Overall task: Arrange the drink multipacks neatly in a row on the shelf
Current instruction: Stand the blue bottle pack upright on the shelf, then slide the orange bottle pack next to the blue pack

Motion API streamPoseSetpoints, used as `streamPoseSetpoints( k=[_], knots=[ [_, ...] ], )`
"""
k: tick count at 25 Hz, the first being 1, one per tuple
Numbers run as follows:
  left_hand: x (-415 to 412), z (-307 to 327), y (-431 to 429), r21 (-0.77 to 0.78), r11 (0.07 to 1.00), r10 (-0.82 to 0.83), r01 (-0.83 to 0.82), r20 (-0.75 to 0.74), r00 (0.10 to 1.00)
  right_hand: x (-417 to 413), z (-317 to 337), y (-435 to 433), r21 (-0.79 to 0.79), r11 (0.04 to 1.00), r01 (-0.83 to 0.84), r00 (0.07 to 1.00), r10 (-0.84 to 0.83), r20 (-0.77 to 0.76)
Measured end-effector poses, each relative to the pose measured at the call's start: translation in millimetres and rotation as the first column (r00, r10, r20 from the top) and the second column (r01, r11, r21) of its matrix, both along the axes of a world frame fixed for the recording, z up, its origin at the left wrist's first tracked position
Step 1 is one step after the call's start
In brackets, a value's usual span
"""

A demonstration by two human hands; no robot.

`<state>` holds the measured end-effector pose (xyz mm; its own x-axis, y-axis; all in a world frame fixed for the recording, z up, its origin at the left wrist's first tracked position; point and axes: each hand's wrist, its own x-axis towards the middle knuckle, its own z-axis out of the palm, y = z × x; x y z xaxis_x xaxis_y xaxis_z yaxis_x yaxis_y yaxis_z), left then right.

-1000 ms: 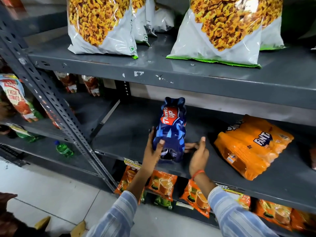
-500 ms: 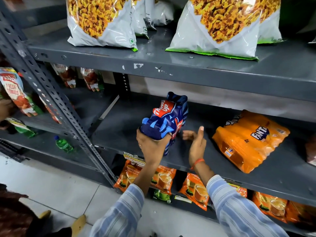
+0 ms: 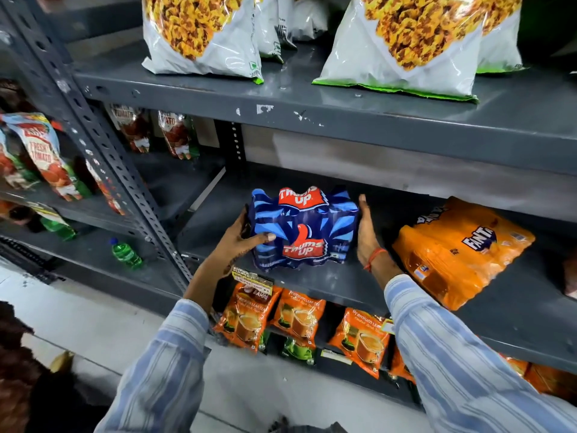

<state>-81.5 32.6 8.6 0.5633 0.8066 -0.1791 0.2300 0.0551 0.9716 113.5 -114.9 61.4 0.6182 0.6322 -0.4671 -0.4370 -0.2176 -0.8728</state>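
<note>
Now I'm squaring up the blue shrink-wrapped Thums Up multipack (image 3: pixel 304 228) on the grey metal shelf (image 3: pixel 343 285), my left hand (image 3: pixel 239 242) and right hand (image 3: pixel 366 232) pressed flat against its sides. Next, I'd straighten the tilted orange plastic-wrapped Fanta multipack (image 3: pixel 459 250) alongside.
</note>
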Motion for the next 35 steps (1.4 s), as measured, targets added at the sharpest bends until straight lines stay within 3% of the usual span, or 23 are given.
streamPoseSetpoints(
  k=[2,5,12,20,22,24,26,30,33,35],
  knots=[
    [-2.7,-5.0,-8.1,0.037,0.995,0.094,-0.095,0.013,0.995,-7.0,-5.9,15.1,0.080,0.995,-0.060,0.997,0.063,-0.033],
    [-6.7,-16.9,-21.1,0.056,0.977,0.203,-0.206,0.054,0.978,-4.7,-56.7,30.1,0.173,0.985,0.016,0.996,-0.001,-0.089],
    [-5.9,-20.0,-25.1,0.070,0.978,0.191,-0.195,0.053,0.980,-25.6,-61.6,25.3,0.216,0.965,0.151,0.985,-0.129,-0.112],
    [-2.4,-18.3,-32.6,0.072,0.981,0.176,-0.180,0.057,0.983,-26.5,-59.9,23.7,0.199,0.954,0.224,0.975,-0.220,-0.038],
    [7.0,-17.3,-43.2,0.244,0.950,0.202,-0.194,-0.006,0.979,-28.0,-56.8,20.0,0.209,0.937,0.279,0.954,-0.295,0.051],
    [24.0,-10.2,-56.1,0.550,0.811,0.308,-0.200,-0.111,0.945,-25.4,-53.2,15.9,0.269,0.900,0.343,0.873,-0.411,0.262],
    [42.8,3.9,-72.9,0.717,0.676,0.374,-0.170,-0.135,0.917,-18.0,-44.3,11.3,0.355,0.879,0.317,0.715,-0.468,0.519],
    [87.6,21.2,-107.4,0.823,0.560,0.282,-0.094,-0.082,0.956,14.8,-23.8,-3.6,0.400,0.890,0.218,0.409,-0.456,0.791],
    [126.3,27.1,-137.1,0.866,0.488,0.167,-0.107,0.028,0.986,51.2,-17.1,-29.6,0.344,0.925,0.163,0.256,-0.376,0.891],
    [155.4,21.2,-160.5,0.862,0.502,0.071,-0.067,0.037,0.997,83.5,-16.6,-51.5,0.243,0.952,0.184,0.197,-0.278,0.940]
  ],
)
